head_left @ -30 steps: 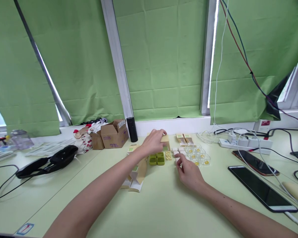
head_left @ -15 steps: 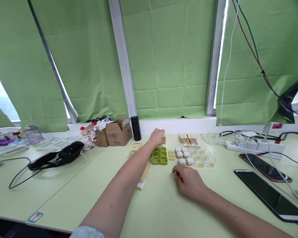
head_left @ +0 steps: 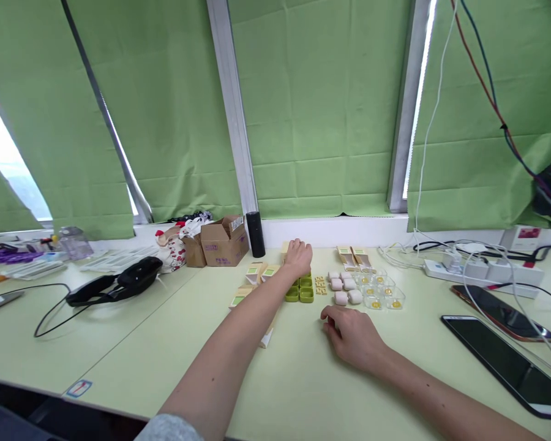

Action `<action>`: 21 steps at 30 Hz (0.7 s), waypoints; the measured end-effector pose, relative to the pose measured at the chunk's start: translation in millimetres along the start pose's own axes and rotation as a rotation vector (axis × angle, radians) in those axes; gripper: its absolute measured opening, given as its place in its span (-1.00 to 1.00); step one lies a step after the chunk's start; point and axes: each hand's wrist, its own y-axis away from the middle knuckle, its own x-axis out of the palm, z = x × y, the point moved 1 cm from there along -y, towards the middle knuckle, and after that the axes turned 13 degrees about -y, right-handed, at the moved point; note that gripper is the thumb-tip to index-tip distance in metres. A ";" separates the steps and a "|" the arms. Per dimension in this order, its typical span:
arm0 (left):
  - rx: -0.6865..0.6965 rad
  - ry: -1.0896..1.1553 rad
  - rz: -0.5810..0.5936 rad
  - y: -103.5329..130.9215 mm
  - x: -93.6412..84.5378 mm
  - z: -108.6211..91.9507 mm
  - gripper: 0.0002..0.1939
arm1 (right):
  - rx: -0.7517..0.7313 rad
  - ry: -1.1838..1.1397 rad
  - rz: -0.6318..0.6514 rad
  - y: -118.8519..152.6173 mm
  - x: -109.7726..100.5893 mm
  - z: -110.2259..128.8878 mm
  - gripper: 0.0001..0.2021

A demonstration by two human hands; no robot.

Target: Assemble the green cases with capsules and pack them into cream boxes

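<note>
My left hand [head_left: 298,257] reaches over the far end of the green square cups [head_left: 306,294], its fingers curled at a small tan packet [head_left: 285,247]; the fingertips are hidden, so its grip cannot be made out. My right hand [head_left: 353,334] rests on the table with curled fingers, close in front of the white-pink rolls [head_left: 340,298]. Small yellow pieces [head_left: 321,286] lie between cups and rolls. Clear cups with yellow centres [head_left: 373,302] stand right of the rolls. Tan-and-white packets [head_left: 255,272] lie beside and partly under my left forearm.
Two more packets [head_left: 346,258] lie at the back. A cardboard box [head_left: 224,242] and black cylinder [head_left: 256,234] stand by the wall. Headgear with a cable [head_left: 140,277] lies left; a power strip [head_left: 482,278], a phone [head_left: 500,310] and a tablet [head_left: 505,358] lie right.
My left hand has shifted slightly right over the green cups, and more packets show beside my left forearm. The view has turned slightly left. My right hand keeps its pose.
</note>
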 end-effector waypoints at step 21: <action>-0.169 0.138 0.160 16.5 8.3 -21.6 -0.48 | -0.009 -0.002 0.014 -1.4 2.4 -1.4 -0.80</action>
